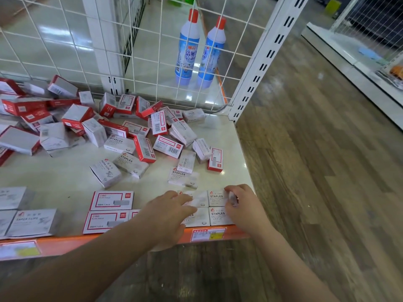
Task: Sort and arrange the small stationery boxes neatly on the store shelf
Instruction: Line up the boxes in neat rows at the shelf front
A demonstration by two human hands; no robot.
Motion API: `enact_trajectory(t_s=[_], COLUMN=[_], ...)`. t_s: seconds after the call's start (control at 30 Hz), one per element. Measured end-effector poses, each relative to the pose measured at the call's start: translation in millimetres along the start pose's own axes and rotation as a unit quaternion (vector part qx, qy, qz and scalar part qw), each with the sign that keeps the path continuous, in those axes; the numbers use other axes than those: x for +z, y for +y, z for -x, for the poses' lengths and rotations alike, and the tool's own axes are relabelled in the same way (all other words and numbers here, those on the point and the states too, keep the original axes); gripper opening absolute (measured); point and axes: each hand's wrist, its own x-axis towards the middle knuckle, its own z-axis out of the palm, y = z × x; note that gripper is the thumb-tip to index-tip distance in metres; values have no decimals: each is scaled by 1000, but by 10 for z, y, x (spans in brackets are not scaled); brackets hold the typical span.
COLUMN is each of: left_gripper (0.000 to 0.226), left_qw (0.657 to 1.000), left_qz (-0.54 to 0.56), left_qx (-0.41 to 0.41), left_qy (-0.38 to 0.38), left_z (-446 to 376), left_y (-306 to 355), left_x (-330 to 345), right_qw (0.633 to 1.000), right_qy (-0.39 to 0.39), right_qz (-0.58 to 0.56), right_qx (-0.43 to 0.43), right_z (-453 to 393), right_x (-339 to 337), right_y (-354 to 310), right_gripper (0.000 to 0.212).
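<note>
At the front right corner of the shelf (235, 149), four white staples boxes are being squared into a two-by-two block just behind the orange front rail (87, 241). The left hand (168, 211) lies flat with fingers extended over the two left boxes, pressing rather than gripping. The right hand (242, 205) curls its fingers round the right end of the rear right staples box (217, 197), nudging it inward. To finish well, I would push both sides together until the edges touch and the front boxes line up with the rail, then draw the loose staples box (183, 178) just behind into the next row. The jumbled pile (122, 129) of red and white boxes waits farther back.
</note>
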Motion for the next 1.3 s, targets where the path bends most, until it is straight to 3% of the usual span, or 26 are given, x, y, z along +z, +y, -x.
enact_trajectory(t_s=[0.77,0.9,1.3], left_gripper=[55,47,50], left_qw=[1000,997,991], left_qz=[-25,23,101], left_qx=[1,-34,-53], left_qy=[13,71,72], left_z=[-8,-32,-79], left_y=[-52,-69,-13], left_x=[20,19,88], right_qw=[1000,1000,999], right_qy=[9,11,-11], right_qz=[-27,-19,-30], right_qx=[-1,0,-2], right_z=[42,59,68], right_x=[24,6,-25], right_y=[-13,12,-13], right_gripper=[41,42,43])
